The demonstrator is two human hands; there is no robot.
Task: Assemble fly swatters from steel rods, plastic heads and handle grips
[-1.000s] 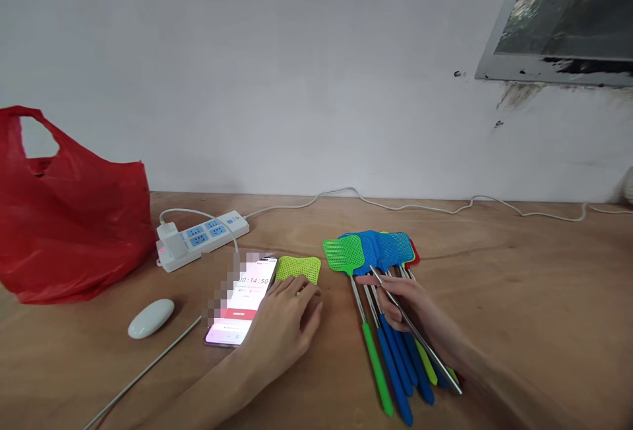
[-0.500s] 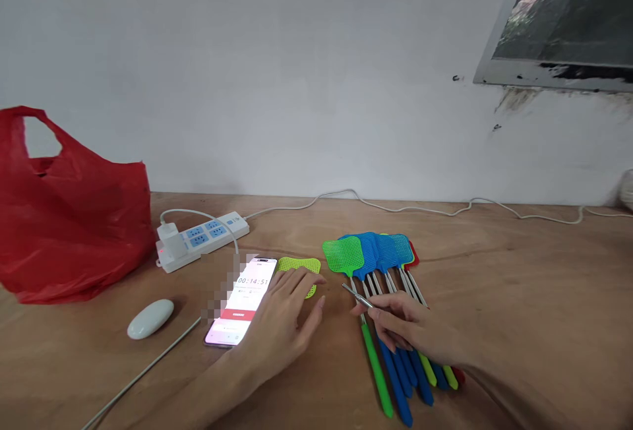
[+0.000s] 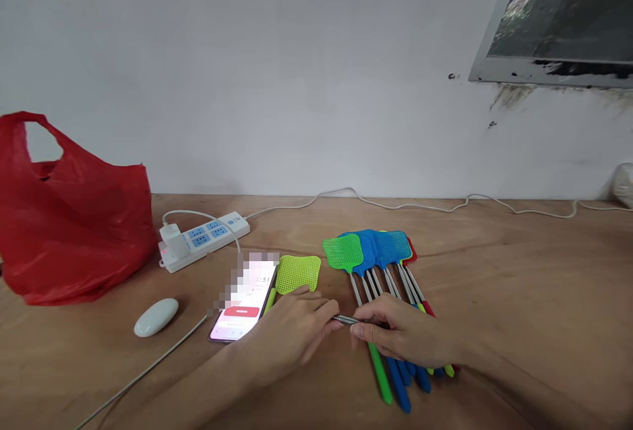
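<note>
A thin metal rod (image 3: 349,320) lies level between my two hands just above the wooden table (image 3: 519,285). My right hand (image 3: 400,336) pinches its right part with fingers closed. My left hand (image 3: 291,336) is curled round a yellow-green fly swatter; its mesh head (image 3: 298,273) sticks out beyond the fingers, and the fingertips meet the rod's left tip. Just behind my right hand lies a row of several fly swatters (image 3: 376,252) with green, blue and red heads, metal shafts and coloured grips.
A lit phone (image 3: 242,308) lies left of my left hand. Farther left are a white oval mouse-like object (image 3: 156,317), a white power strip (image 3: 202,237) with a cable, and a red plastic bag (image 3: 69,219). A white cord (image 3: 395,206) runs along the wall.
My right hand has swung the metal rod from over the swatter row leftward and level. My left hand has closed on the yellow-green swatter and met the rod's tip.
</note>
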